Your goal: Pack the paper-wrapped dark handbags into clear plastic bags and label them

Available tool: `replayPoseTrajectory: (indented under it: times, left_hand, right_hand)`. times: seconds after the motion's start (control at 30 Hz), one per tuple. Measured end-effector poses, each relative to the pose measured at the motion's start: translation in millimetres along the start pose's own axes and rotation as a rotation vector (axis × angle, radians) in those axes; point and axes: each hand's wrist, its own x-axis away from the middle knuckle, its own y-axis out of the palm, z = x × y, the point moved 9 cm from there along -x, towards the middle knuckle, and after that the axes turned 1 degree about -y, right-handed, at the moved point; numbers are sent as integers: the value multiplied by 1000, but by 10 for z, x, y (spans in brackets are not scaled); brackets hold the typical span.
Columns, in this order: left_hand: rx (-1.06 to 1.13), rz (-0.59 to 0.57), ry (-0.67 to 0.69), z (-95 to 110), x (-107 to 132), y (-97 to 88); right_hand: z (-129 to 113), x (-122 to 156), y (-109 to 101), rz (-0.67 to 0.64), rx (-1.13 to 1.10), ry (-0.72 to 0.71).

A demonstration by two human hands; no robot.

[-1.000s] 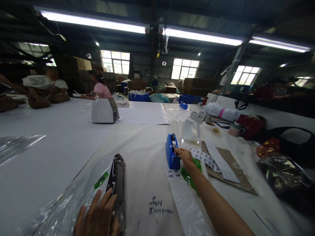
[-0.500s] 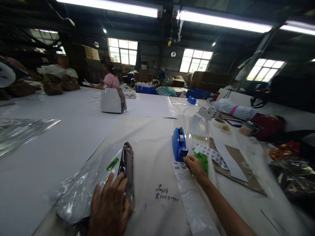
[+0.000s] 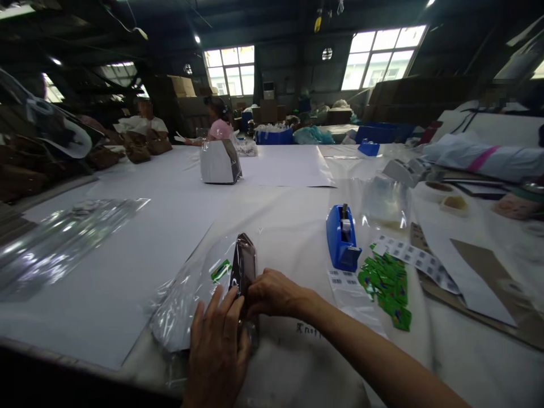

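Observation:
A clear plastic bag [image 3: 187,309] lies in front of me around a white and dark item, with a small green packet [image 3: 221,271] inside. My left hand [image 3: 219,345] rests on the bag with its fingers stretched out flat, near the dark glossy side. Against that side, just right of the left fingers, is my right hand [image 3: 272,292], its fingers curled in; whatever they hold is hidden. Farther right stands a blue tape dispenser [image 3: 340,241]. Several green packets [image 3: 386,286] are piled beside it, next to a strip of printed labels [image 3: 419,260].
A wrapped white and dark bag [image 3: 219,162] stands farther back on the white table. Clear plastic sleeves [image 3: 80,238] lie on the left. Cardboard [image 3: 488,266] and tape rolls are at the right. People sit across the table.
My right hand has moved left from the tape dispenser to the bag's dark side. The left hand stays on the bag. The view has swung, so things sit differently in the picture.

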Motion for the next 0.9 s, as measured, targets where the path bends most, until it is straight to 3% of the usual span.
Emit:
replayPoseTrajectory:
  times: [0.13, 0.2, 0.33, 0.4, 0.57, 0.63, 0.7, 0.8, 0.9]
  left_hand:
    - [-26, -38, 47, 6, -3, 19]
    - [-31, -58, 59, -9, -2, 33]
    - [-43, -71, 73, -48, 4, 53]
    - [-47, -75, 73, -71, 18, 68]
    - [-87, -132, 129, -104, 77, 99]
    - [-91, -140, 160, -136, 50, 62]
    - [-73, -134, 154, -218, -66, 7]
    - [-18, -135, 45, -432, -436, 13]
    - [59, -257, -117, -639, -913, 293]
  right_hand:
    - [-30, -84, -10, 73, 118, -203]
    - [39, -116, -26, 159, 134, -207]
    - [339, -220, 0, 306, 104, -68]
    - [496, -217, -10, 363, -18, -22]
    - [1294, 231, -304, 753, -415, 448]
    - [1500, 362, -401, 835, -465, 545]
    - [1646, 357, -438, 850, -557, 590]
    - [1752, 140, -426, 809, -713, 581]
    - [1787, -142, -407, 765, -814, 545]
